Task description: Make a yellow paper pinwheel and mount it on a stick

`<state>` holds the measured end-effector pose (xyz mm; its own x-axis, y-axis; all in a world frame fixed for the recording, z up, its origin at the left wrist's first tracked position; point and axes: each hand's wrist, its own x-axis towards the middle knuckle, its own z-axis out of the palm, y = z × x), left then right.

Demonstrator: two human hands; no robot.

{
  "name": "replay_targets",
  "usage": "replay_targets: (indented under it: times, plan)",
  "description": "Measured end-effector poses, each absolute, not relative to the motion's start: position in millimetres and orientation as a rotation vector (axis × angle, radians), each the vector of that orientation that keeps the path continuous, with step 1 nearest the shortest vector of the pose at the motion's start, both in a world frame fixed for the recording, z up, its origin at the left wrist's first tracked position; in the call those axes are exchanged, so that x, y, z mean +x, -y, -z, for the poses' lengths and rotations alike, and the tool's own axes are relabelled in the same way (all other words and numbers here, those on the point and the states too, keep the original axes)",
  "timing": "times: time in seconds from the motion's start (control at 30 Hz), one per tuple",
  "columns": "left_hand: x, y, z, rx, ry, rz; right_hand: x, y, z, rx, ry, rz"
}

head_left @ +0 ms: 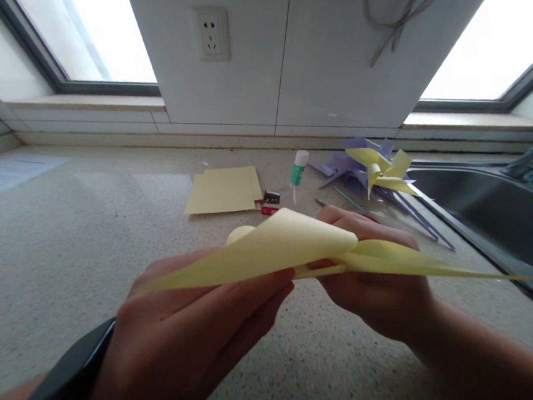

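Note:
Both my hands hold a pale yellow paper sheet (280, 245) above the speckled counter (65, 242). One flap of it curls up and over toward the middle, and long points stick out left and right. My left hand (185, 331), with a black watch on the wrist, pinches the sheet's left part. My right hand (376, 277) grips its middle and right part from behind.
Farther back lie a stack of yellow paper sheets (223, 191), a small red box (270, 203), a glue bottle (298, 169) and finished purple and yellow paper pinwheels (376, 172) on sticks. A dark sink (505, 216) is at the right. The wall has a socket (211, 33).

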<state>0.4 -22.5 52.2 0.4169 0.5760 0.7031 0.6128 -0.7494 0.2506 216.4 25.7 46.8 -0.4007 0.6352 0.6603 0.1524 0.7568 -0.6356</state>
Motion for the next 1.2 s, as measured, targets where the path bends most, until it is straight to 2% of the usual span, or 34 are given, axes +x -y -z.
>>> replay_targets:
  times: [1.2]
  plan:
    - [0.8,21.6,-58.3,-2.596,1.104,1.215,217.7,-25.5,-46.0,-0.482,1.948,-0.67]
